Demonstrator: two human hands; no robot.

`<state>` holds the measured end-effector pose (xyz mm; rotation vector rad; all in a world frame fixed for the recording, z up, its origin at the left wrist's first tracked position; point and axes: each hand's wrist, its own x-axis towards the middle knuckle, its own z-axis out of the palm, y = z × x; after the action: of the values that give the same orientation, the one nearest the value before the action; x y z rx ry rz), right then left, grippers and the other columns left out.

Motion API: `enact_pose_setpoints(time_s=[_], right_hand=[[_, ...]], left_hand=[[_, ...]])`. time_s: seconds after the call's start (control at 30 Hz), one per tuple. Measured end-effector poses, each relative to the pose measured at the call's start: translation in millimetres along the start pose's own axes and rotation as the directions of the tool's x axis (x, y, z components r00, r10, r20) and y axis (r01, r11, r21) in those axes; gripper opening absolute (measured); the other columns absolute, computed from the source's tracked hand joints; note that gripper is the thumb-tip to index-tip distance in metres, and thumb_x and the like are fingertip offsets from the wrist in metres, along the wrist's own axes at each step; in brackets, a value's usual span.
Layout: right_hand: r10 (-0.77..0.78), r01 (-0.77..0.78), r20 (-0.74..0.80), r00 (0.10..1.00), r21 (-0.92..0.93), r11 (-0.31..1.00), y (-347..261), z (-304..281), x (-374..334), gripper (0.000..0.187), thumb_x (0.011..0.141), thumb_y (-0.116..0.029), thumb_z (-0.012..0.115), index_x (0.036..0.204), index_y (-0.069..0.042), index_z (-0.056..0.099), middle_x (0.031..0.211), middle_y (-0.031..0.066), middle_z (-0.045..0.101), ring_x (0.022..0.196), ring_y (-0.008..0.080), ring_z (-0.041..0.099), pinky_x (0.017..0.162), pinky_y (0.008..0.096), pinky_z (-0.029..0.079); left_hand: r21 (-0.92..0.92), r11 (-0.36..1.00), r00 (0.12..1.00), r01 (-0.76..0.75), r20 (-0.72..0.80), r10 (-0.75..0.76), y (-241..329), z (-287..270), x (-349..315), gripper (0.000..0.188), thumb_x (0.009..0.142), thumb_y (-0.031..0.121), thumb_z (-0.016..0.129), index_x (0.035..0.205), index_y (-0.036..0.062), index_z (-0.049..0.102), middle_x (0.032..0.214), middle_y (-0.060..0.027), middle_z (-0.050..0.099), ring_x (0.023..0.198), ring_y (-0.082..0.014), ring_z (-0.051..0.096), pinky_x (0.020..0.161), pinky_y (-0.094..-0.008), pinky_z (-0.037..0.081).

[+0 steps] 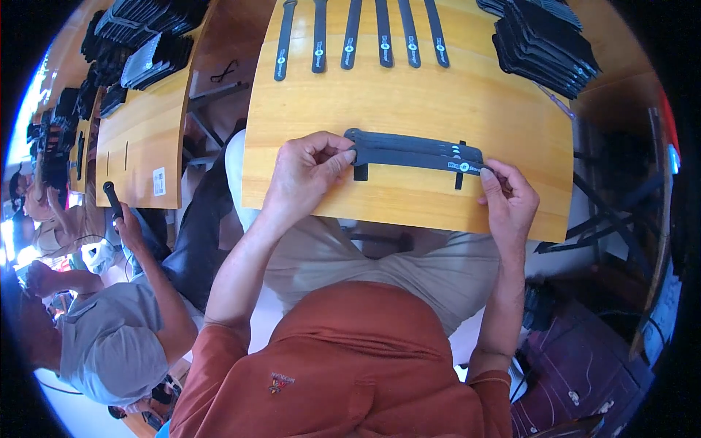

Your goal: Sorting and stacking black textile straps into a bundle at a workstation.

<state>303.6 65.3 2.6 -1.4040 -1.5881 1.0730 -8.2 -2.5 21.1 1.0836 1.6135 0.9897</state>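
Fingers, left hand (301, 169): thumb and forefinger closed together, pinching the left end of the strap bundle (412, 153). Fingers, right hand (515, 201): thumb and forefinger drawn together on its right end.

Strap bundle, 1: dark straps, overlapping, at least 3 by their visible edges, exact count hidden; lies crosswise between the two hands over the near part of the table (409, 208).

Black strips (361, 173), 2: short, upright to the bundle, one showing near each end of it.

Loose straps (385, 33), 6: dark, pale-marked, side by side and apart along the far part.

Dark pile (548, 47), at least 1: upper right corner, layers too many to count.

Neighbouring table (139, 171), left: 1 white label (159, 182).

Co-worker (124, 350), 1: one hand holds a black-handled object (112, 198).
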Motion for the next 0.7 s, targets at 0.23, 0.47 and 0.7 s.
enact_pose_setpoints(time_s=[0.23,0.47,0.7], right_hand=[[-0.052,0.051,-0.007,0.999,-0.072,0.996,2.9,2.5,7.6,0.015,0.097,-0.003,0.07,0.11,0.004,0.073,0.093,0.0053,0.072,0.074,0.0087,0.064,0.06,0.0235,0.052],[-0.071,0.071,-0.005,0.997,-0.058,0.996,4.7,2.7,6.3,0.014,0.096,0.0,0.068,0.108,0.005,0.073,0.094,0.0075,0.071,0.077,0.0102,0.063,0.065,0.0236,0.05],[-0.142,0.142,0.001,0.99,-0.082,0.986,6.2,2.6,7.1,0.011,0.094,0.001,0.071,0.104,0.004,0.073,0.092,0.0083,0.07,0.076,0.0108,0.062,0.066,0.0233,0.048]], left_hand=[[0.016,0.998,0.998,0.058,-0.029,-0.057,-3.8,-0.4,5.3,0.012,0.094,0.001,0.074,0.105,-0.0047,0.073,0.083,-0.0046,0.074,0.073,-0.0059,0.064,0.067,-0.0222,0.054],[0.053,0.998,0.999,0.025,-0.033,-0.023,-8.7,-0.4,6.4,0.013,0.095,0.003,0.074,0.106,-0.0039,0.074,0.085,-0.0046,0.074,0.074,-0.0062,0.065,0.068,-0.0215,0.054],[0.1,0.994,0.999,0.04,-0.018,-0.038,-9.5,-1.6,6.2,0.013,0.097,0.004,0.073,0.108,-0.0037,0.073,0.084,-0.002,0.072,0.071,-0.0045,0.062,0.064,-0.0201,0.052]])
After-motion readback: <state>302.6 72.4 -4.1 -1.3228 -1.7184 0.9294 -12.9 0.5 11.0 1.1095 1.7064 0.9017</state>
